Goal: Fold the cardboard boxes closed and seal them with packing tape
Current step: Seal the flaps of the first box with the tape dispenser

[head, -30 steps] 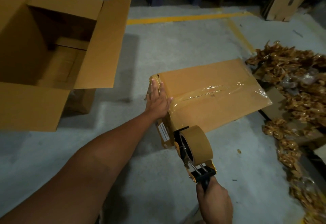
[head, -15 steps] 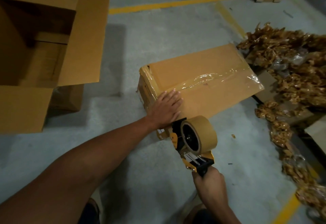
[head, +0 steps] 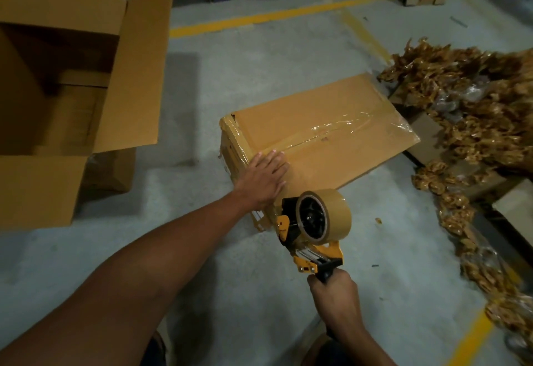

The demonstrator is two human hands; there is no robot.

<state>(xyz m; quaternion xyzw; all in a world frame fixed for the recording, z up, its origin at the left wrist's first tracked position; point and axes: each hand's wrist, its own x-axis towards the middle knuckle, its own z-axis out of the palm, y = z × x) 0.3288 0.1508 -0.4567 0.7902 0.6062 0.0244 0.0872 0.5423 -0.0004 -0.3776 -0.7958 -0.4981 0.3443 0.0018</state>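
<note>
A closed flat cardboard box [head: 331, 123] lies on the concrete floor, with clear tape along its top seam and over its near-left end. My left hand [head: 264, 176] lies flat with straight fingers on the box's near corner, pressing the tape down. My right hand [head: 336, 293] grips the black handle of a yellow tape dispenser [head: 313, 227] that carries a brown tape roll. The dispenser's head sits against the box's near end, just right of my left hand.
A large open cardboard box [head: 66, 100] with raised flaps stands at the left. Heaps of clear packets with brown contents [head: 476, 123] lie on flattened cardboard at the right. Yellow floor lines [head: 259, 18] run behind the box. More cartons stand at the back.
My left hand slid from the box's left end along the edge toward the near corner. The dispenser stayed at the near end in my right hand. The camera shifted slightly.
</note>
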